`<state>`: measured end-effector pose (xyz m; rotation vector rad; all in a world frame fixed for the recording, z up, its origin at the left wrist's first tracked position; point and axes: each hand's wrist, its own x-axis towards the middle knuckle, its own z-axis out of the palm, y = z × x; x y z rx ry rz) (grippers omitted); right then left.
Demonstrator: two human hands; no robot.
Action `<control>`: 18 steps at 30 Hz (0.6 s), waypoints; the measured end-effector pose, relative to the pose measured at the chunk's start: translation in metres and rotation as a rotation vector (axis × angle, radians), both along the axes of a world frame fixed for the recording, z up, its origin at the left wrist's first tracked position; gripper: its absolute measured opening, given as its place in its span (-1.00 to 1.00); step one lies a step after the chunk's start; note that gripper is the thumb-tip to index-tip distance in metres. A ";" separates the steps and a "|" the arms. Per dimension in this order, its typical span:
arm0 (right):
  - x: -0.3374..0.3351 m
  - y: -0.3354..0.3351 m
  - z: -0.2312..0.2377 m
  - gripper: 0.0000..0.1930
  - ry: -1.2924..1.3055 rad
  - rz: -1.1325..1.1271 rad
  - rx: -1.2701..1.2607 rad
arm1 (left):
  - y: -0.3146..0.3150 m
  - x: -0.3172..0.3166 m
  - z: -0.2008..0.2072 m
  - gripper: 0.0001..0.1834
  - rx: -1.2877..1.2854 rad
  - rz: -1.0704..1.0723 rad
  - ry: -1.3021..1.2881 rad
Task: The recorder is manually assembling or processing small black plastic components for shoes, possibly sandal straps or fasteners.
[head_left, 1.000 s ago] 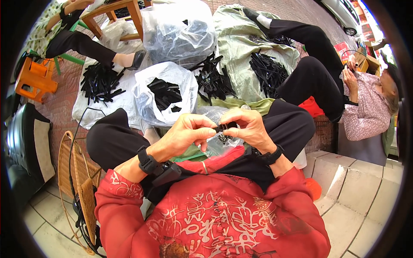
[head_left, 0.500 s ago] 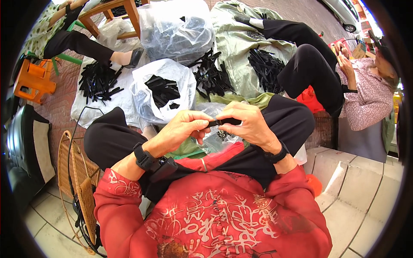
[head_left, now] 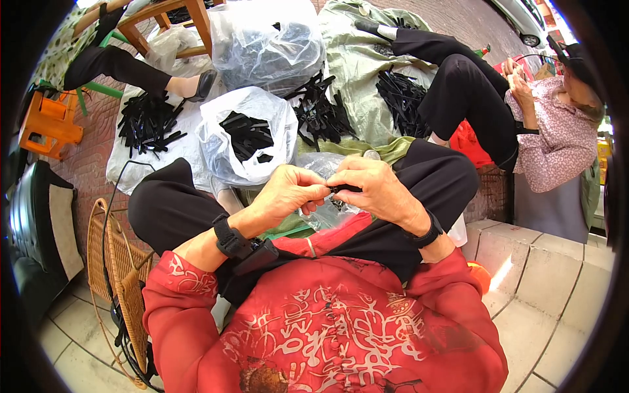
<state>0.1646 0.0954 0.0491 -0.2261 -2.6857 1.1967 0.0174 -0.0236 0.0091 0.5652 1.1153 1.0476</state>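
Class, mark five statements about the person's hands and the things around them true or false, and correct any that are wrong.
1. The left hand and right hand both have fingers at a small black piece. True.
2. The orange stool stands at the picture's right. False: it stands at the left.
3. An open, whitish plastic bag holds black strips. True.
4. The person's left sleeve is green. False: it is red with pale markings.
5. Part of a white car shows near the top right. True.
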 end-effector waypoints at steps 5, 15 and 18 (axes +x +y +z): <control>0.000 -0.003 -0.001 -0.80 0.010 0.000 0.003 | -0.002 0.001 -0.004 -0.87 0.013 0.009 0.035; 0.002 -0.005 -0.003 -0.83 0.002 0.005 0.053 | -0.002 0.006 -0.001 -0.86 -0.022 0.029 -0.003; 0.003 -0.005 0.001 -0.81 -0.028 0.033 0.094 | -0.001 0.006 -0.006 -0.86 -0.014 0.009 -0.013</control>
